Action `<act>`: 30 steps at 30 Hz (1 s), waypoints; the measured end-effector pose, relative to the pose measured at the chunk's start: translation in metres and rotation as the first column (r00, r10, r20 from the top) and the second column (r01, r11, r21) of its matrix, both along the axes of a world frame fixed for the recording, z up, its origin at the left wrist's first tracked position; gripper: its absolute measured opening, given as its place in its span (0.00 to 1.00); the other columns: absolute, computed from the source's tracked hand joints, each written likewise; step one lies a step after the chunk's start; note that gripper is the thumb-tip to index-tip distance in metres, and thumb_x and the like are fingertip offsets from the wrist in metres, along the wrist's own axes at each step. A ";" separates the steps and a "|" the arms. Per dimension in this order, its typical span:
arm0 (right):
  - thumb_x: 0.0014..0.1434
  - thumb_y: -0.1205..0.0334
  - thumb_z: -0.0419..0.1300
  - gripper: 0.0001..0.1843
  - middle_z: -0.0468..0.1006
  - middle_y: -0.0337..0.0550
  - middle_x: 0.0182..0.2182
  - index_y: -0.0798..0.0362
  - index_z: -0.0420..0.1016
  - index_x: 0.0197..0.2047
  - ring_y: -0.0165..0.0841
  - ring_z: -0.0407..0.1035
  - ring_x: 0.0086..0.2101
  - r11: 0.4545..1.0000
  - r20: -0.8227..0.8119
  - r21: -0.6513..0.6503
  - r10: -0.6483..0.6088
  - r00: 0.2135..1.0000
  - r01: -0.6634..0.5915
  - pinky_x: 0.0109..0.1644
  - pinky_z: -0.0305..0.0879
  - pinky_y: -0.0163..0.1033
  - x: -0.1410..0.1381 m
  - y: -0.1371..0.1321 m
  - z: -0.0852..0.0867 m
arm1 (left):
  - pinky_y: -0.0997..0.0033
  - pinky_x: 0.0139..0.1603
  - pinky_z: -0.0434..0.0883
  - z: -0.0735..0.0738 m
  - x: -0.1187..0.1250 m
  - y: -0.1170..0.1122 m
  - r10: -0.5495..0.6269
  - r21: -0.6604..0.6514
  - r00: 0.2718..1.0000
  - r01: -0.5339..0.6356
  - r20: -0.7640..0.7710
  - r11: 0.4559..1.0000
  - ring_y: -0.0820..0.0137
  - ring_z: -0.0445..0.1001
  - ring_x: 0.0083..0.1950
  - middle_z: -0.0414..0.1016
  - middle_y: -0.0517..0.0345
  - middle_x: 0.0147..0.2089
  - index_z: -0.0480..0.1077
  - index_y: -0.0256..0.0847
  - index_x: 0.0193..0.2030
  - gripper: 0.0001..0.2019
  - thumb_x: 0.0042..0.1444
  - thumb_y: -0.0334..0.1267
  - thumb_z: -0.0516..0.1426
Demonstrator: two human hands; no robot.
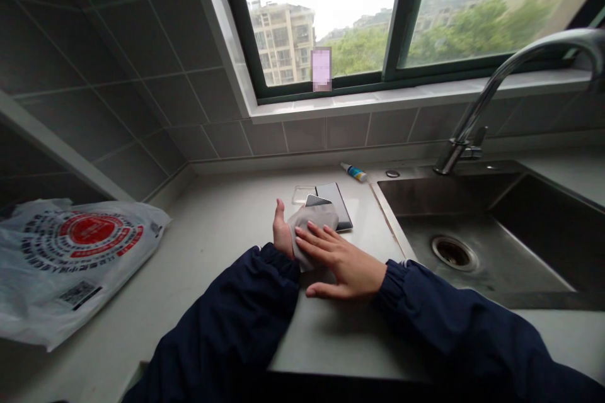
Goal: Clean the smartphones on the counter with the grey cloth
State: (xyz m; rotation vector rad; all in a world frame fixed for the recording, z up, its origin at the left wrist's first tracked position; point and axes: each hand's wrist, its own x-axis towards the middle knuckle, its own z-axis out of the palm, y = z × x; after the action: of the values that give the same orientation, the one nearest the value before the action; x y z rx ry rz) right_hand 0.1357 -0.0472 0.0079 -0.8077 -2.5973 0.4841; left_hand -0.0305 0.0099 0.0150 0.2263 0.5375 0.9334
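My left hand [282, 236] is under a grey cloth [309, 220], its thumb pointing up beside it and its other fingers hidden. From beneath the cloth's far edge shows a dark, smooth phone [318, 200], which my left hand supports. My right hand [343, 261] lies flat on top of the cloth, fingers stretched out and thumb apart. Just beyond the phone, a flat white box or panel with a dark edge [341, 201] rests on the counter. A clear phone case [300, 194] is to its left.
A small white-and-blue tube [353, 171] lies near the sink's corner. The steel sink [515, 252] with its tall faucet [477, 113] is at right. A printed white plastic bag [80, 264] occupies the counter's left. A window [331, 25] stands behind.
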 end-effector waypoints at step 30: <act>0.72 0.44 0.58 0.40 0.56 0.56 0.76 0.53 0.53 0.79 0.51 0.47 0.75 0.996 -0.033 0.079 -0.031 0.999 0.034 0.75 0.55 0.63 -0.002 0.004 -0.014 | 0.45 0.58 0.75 -0.004 0.003 -0.002 0.037 0.059 0.999 -0.036 -0.020 0.998 0.47 0.83 0.49 0.82 0.35 0.48 0.70 0.31 0.66 0.46 0.65 0.72 0.42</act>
State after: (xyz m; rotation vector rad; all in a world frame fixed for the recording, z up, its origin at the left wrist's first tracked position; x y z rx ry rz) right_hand 0.1335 -0.0428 -0.0058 -0.8079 -2.5521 0.3787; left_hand -0.0277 0.0078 0.0108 0.2805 0.5357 0.9845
